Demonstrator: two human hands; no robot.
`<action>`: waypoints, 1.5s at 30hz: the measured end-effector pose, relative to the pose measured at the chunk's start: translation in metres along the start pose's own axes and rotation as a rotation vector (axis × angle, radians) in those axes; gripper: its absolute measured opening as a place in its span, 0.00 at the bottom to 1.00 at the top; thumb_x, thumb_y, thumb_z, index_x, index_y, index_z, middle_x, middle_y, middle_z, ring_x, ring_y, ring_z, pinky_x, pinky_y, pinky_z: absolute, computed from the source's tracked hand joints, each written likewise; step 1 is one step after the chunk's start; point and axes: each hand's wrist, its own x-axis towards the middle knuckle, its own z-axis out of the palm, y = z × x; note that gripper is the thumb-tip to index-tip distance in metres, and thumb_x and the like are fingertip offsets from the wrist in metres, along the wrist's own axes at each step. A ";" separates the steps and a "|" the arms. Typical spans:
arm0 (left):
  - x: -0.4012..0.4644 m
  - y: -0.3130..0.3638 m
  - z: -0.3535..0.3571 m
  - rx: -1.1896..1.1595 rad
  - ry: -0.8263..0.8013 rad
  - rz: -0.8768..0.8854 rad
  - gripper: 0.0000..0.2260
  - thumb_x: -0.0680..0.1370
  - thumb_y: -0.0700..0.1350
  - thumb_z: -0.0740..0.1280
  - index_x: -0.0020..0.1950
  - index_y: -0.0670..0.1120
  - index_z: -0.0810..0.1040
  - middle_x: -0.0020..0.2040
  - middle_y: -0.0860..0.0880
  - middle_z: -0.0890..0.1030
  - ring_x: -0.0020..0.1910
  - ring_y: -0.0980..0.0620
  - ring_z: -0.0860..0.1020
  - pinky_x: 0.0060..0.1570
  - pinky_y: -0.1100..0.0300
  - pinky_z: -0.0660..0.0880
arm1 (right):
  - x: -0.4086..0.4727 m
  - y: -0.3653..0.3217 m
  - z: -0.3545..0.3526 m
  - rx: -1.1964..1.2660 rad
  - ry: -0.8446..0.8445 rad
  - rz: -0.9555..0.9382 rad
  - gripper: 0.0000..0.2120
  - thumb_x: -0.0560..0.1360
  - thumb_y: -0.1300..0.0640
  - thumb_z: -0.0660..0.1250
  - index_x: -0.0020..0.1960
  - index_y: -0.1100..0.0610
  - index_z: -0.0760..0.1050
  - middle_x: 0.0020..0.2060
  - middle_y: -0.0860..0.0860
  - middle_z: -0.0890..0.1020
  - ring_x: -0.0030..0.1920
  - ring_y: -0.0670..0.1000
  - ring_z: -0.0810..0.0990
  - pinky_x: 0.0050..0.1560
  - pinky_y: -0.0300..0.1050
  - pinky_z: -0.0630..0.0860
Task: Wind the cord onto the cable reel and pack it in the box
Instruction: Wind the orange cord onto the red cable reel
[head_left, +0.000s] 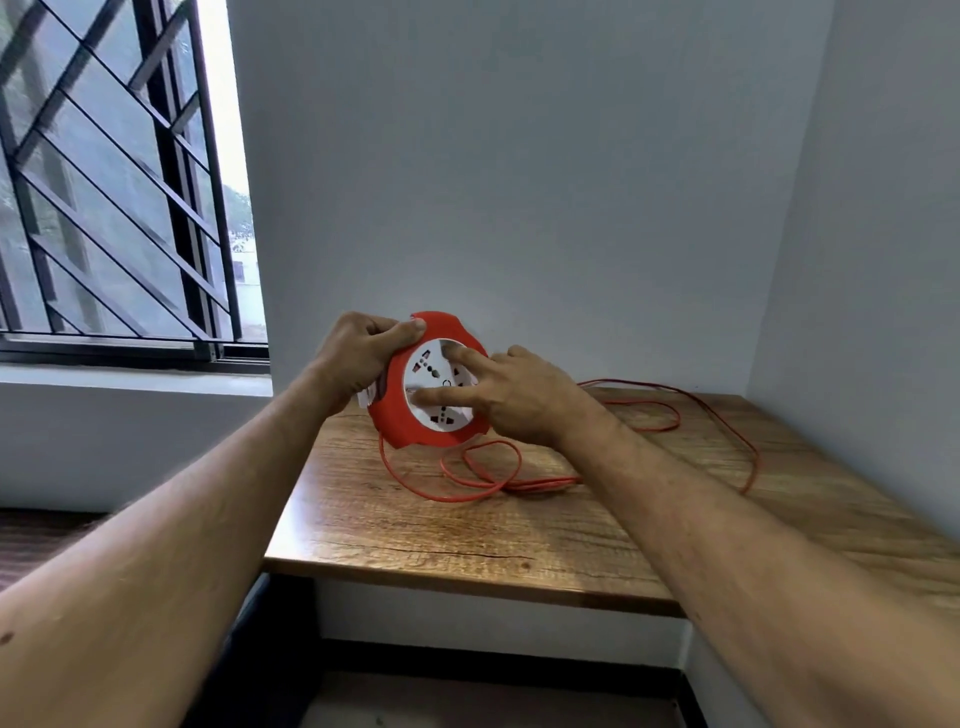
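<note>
The left hand (363, 358) grips the round red-and-white plastic cable reel (428, 382) by its rim. The right hand's (511, 397) extended fingers (460, 356) press its white face, while the orange cord (483, 478) lies looped on the wooden table (467, 540).

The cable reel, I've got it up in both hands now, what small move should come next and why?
Probably turn the white socket disc with the right hand, whose straight fingers already press on it, while the left hand grips the red cable reel by its rim. Most of the orange cord lies loose in loops on the wooden table, so winding seems far from done.
</note>
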 end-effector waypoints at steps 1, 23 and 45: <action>0.001 0.000 0.000 -0.003 -0.014 0.000 0.16 0.80 0.55 0.69 0.41 0.45 0.86 0.35 0.45 0.86 0.34 0.46 0.84 0.40 0.53 0.80 | 0.000 0.001 -0.001 -0.001 -0.039 0.005 0.29 0.83 0.55 0.58 0.77 0.33 0.51 0.78 0.59 0.58 0.41 0.56 0.79 0.38 0.47 0.76; -0.003 -0.004 0.031 0.114 0.412 0.120 0.26 0.75 0.65 0.65 0.35 0.42 0.82 0.35 0.42 0.81 0.36 0.42 0.80 0.39 0.44 0.78 | 0.044 -0.019 -0.014 1.476 0.151 1.305 0.21 0.76 0.42 0.66 0.57 0.59 0.76 0.35 0.55 0.84 0.30 0.54 0.82 0.31 0.46 0.81; 0.000 0.010 -0.003 0.035 0.101 0.120 0.22 0.82 0.56 0.65 0.45 0.37 0.85 0.40 0.33 0.83 0.35 0.38 0.81 0.43 0.48 0.80 | 0.004 0.009 -0.015 0.044 0.062 0.114 0.31 0.78 0.61 0.66 0.74 0.40 0.60 0.77 0.51 0.59 0.26 0.45 0.61 0.24 0.37 0.56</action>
